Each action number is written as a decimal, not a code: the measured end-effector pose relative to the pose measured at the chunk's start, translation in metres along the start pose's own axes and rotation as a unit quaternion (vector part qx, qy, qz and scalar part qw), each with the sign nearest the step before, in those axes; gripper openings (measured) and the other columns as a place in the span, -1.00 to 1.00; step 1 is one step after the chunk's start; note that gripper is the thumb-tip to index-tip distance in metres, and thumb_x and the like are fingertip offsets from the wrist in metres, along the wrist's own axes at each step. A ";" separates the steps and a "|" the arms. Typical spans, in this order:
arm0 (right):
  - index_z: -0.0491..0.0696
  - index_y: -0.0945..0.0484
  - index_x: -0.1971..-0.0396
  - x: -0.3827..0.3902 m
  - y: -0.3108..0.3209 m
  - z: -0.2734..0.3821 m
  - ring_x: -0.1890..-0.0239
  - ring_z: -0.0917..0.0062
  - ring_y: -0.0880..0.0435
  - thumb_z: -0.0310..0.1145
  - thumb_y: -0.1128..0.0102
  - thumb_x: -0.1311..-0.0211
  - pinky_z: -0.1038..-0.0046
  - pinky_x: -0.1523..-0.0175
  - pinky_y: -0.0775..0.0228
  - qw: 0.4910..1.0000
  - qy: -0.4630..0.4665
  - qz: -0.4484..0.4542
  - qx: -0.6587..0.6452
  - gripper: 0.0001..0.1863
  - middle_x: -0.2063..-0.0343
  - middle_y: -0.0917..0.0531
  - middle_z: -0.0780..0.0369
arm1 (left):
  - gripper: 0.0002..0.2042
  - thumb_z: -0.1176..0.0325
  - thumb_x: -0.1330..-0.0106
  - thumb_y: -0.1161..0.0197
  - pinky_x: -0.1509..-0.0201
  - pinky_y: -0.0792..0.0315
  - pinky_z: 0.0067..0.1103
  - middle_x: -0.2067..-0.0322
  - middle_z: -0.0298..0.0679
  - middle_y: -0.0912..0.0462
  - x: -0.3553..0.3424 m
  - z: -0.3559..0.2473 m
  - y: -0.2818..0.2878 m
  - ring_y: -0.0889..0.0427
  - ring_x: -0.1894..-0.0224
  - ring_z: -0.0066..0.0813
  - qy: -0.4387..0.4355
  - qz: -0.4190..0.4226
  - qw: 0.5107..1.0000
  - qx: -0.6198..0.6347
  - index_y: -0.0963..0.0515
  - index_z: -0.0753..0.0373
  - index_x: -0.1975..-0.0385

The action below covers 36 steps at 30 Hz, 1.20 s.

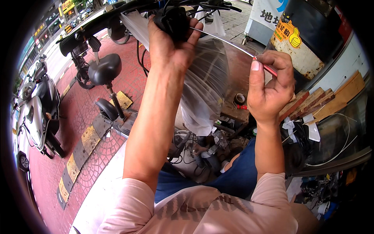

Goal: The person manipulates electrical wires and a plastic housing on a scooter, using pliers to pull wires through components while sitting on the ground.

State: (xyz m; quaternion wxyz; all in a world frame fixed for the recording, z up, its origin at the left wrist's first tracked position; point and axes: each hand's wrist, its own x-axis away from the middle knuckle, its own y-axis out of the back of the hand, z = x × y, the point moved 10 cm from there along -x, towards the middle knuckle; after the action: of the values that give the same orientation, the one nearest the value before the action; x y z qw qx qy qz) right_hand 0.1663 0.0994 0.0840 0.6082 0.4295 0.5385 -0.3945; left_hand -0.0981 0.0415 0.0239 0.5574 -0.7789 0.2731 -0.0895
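Note:
My left hand (171,52), raised at the top middle, is closed around a black plastic part (172,21) among the cables at a bike's handlebar. My right hand (269,87) grips a long thin screwdriver (230,42) by its red handle. Its metal shaft runs left and up to the fingertips of my left hand, beside the black part. Where the tip ends is hidden by the fingers. A clear plastic sheet (206,74) hangs just below and to the right of my left hand.
A roll of black tape (239,98) lies on a brown board below my right hand. Wooden planks (307,103) and a rusty dark cabinet (300,43) stand at the right. On the left are a black bike seat (105,69) and a parked scooter (39,109) on red paving.

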 end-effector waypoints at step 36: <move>-0.13 -0.70 -0.04 -0.025 -0.045 0.029 0.36 0.18 -0.73 -0.44 -0.24 -0.34 0.31 0.19 -0.57 0.893 0.127 0.379 0.207 -0.70 0.35 -0.76 0.13 | -0.58 0.02 -0.44 -0.07 -0.10 -0.65 -0.16 0.30 -0.08 -0.67 0.003 -0.004 0.005 -0.69 0.18 -0.11 -0.033 -0.033 0.999 -0.025 -0.64 0.32 0.19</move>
State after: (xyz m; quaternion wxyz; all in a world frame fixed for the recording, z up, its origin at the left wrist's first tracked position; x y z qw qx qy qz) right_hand 0.1306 0.0582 0.1058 0.5356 0.7634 0.3138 -0.1786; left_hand -0.0989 0.0353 0.0206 0.5434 -0.8035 0.2313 -0.0752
